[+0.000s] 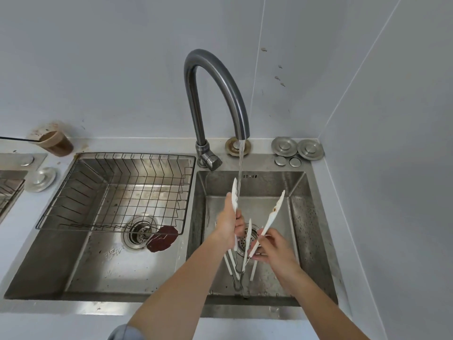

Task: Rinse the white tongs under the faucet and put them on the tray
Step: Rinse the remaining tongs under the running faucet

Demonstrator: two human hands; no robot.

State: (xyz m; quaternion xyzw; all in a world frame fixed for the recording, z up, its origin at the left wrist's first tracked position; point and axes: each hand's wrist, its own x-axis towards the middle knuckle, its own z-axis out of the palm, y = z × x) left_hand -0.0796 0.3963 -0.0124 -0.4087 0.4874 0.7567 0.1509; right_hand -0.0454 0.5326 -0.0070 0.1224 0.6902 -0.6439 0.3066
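Rinse step's on, and you're mid-wash. Closest in: your right hand [270, 249] is pinched on one arm of the white tongs [272, 217], fingers clamped round the lower shaft, its tip angled up and right w/ a brownish smear that looks unwashed. Your left hand [229, 223] is wrapped tight round the other arm, pushing that tip up into the water stream [240, 165]. So the tongs are spread in a V over the right sink basin [311, 241], above its drain; more white utensils and wire loops hang or lie below your hands, can't tell exactly which belongs to what. Next, I'd judge: swing the smeared right arm under the stream, then carry left. Left basin [49, 266] holds a wire rack tray [73, 192], nothing on it, plus a dark red-brown scrap [163, 238] beside its drain. Far back: faucet [213, 92] running, brown cup [57, 142] on the counter corner.
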